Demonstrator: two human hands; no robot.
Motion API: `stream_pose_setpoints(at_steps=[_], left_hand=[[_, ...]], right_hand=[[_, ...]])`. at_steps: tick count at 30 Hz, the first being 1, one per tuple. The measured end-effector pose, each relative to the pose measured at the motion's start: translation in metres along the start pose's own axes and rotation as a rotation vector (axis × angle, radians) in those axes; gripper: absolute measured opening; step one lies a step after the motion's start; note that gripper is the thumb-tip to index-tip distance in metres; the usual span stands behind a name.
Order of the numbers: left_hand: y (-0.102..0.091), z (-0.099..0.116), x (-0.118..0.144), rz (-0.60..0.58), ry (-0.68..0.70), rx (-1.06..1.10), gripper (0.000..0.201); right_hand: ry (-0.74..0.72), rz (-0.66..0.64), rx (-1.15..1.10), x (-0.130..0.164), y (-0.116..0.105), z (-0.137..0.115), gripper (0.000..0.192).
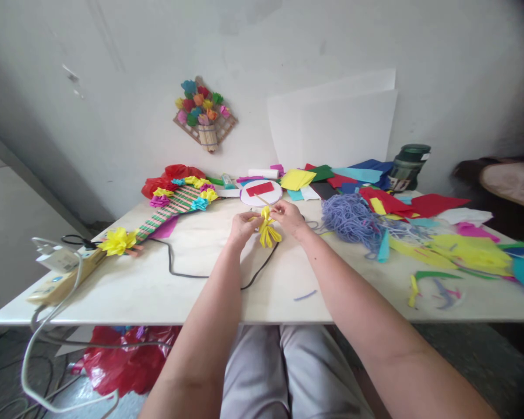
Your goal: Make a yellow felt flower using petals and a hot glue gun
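Between my two hands, just above the table, is a yellow paper flower (268, 233) with its folded petals fanned downward. My left hand (245, 226) pinches its left side with closed fingers. On the other side, my right hand (289, 217) grips the upper right part between thumb and fingertips. Behind the hands lies a white oval piece with a purple rim (243, 195), and a red paper rectangle (260, 188) rests on it. A thin wooden stick (260, 199) sits close by the oval's front edge.
Left stands a fan-shaped stick craft with paper flowers (174, 203), near a power strip (70, 276). A dark cable (187, 274) crosses the table. To the right are tangled blue-violet yarn (351, 221), coloured paper sheets (467, 253) and a dark green flask (409, 167).
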State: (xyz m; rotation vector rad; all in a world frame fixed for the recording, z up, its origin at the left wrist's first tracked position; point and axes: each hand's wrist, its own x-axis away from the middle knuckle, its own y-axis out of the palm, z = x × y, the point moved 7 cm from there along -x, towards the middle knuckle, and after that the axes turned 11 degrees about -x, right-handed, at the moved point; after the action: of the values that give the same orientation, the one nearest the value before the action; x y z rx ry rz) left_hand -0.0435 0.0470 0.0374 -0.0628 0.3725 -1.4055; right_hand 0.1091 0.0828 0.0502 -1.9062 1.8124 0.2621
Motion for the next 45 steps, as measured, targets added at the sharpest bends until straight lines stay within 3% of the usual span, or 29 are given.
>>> stream_pose_setpoints(at_steps=[26,45], left_hand=[[-0.002,-0.003,-0.004,0.066,0.032,-0.070,0.030],[-0.001,0.003,-0.003,0.081,0.128,-0.188,0.028]], right_hand=[[-0.093,-0.017,0.027,0.000,-0.003,-0.014,0.015],[-0.009,-0.049,0.056,-0.001,-0.001,-0.008,0.017]])
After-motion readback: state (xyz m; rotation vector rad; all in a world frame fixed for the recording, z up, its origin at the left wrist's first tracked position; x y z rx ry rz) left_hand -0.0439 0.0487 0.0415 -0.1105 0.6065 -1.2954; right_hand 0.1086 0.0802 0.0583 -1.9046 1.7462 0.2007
